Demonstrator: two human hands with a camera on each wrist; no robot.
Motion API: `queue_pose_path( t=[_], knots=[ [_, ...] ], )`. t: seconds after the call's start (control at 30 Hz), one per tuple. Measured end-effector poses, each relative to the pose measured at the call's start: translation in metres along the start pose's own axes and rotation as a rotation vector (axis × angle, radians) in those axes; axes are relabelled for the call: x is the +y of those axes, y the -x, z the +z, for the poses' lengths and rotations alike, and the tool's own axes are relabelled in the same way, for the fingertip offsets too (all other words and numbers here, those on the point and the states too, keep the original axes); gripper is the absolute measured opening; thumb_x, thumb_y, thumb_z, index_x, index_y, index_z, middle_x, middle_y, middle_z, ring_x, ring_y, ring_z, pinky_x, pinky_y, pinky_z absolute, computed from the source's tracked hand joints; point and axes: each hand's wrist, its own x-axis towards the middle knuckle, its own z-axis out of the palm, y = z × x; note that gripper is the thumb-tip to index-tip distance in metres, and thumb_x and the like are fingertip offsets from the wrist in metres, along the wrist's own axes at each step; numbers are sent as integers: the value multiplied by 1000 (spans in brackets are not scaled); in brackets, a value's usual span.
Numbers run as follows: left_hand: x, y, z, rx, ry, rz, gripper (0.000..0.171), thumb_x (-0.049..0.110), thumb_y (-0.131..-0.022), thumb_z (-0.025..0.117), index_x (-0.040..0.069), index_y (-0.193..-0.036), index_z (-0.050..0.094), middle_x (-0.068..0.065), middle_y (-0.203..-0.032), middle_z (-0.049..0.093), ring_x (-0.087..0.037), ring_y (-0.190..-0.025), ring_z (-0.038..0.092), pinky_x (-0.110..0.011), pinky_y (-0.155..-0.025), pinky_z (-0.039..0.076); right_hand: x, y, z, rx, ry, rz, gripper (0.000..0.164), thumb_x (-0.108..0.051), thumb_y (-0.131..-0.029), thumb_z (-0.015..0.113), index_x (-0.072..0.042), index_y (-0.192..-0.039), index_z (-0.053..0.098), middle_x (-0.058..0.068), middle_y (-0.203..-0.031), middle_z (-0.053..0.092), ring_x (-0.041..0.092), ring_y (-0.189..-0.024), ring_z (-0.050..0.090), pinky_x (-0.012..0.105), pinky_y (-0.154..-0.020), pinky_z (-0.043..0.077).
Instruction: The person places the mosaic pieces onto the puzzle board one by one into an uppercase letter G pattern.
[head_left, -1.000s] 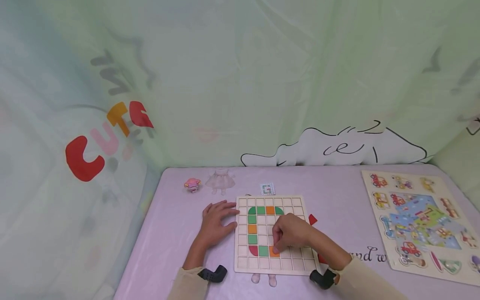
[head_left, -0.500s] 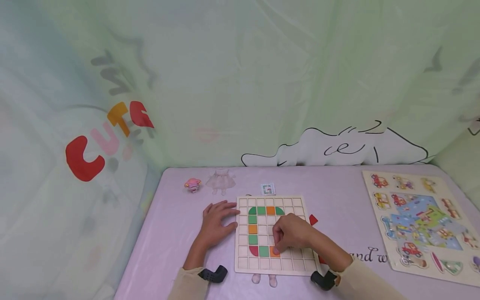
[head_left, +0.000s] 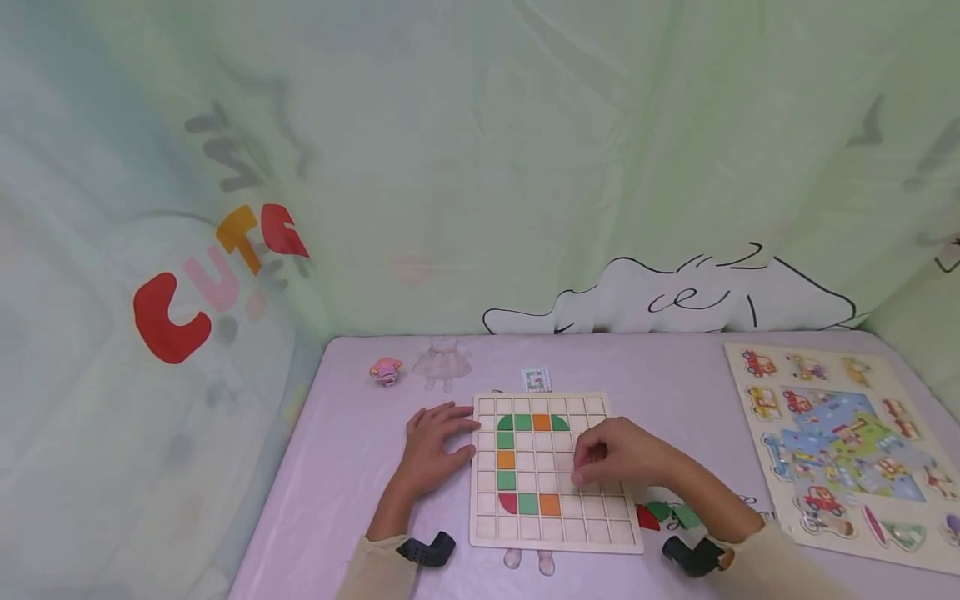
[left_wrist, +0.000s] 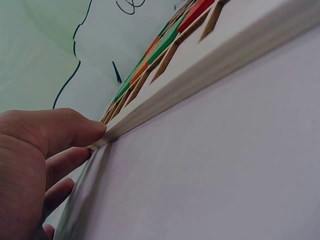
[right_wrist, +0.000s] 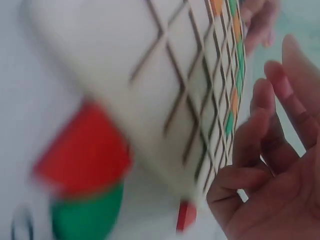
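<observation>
A square wooden grid board (head_left: pixel 525 482) lies on the table. Coloured tiles in its cells form a C-like outline: green and orange along the top and left, a red rounded corner tile (head_left: pixel 508 502) at bottom left, then green and an orange tile (head_left: pixel 550 504). My left hand (head_left: pixel 432 447) rests at the board's left edge, fingers spread; in the left wrist view its thumb (left_wrist: pixel 87 130) touches the rim. Over the board's right side is my right hand (head_left: pixel 618 454), fingers loosely bent, with nothing between thumb and fingers in the right wrist view.
Right of the board lie loose pieces, among them a red one (head_left: pixel 647 517) and a green square (head_left: pixel 686 516). A small patterned card (head_left: pixel 536 379) sits behind the board, a pink figurine (head_left: pixel 386 371) at back left. A vehicle picture puzzle (head_left: pixel 834 354) occupies the right side.
My right hand has let go of the orange tile in the bottom row and moved up and to the right. More loose pieces beside the board now show. My left hand stays put.
</observation>
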Motion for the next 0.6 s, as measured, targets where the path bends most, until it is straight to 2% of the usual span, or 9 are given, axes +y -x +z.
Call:
queue_pose_path(
  t=[0.3, 0.47, 0.6],
  knots=[
    [0, 0, 2, -7, -13, -14, 31, 26, -87, 77, 27, -118, 74, 6, -142, 63, -25, -144, 46, -66, -119, 19, 25, 37, -33, -62, 21, 82, 13, -30, -81, 86, -24, -85, 74, -8, -80, 64, 10, -80, 54, 22, -68, 47],
    [-2, 0, 2, 0, -8, -4, 31, 26, -87, 77, 27, -118, 75, 6, -142, 64, -25, -144, 47, -67, -119, 19, 38, 52, -38, -115, 47, 145, 17, -30, -77, 88, -27, -87, 75, -7, -83, 64, 12, -82, 54, 22, -67, 46],
    [-4, -1, 4, 4, -7, 1, 31, 25, -87, 77, 27, -118, 75, 6, -141, 64, -25, -143, 47, -66, -119, 19, 48, 58, -39, -142, 56, 141, 19, -27, -75, 90, -30, -88, 76, -5, -83, 64, 12, -78, 54, 22, -65, 44]
  ],
)
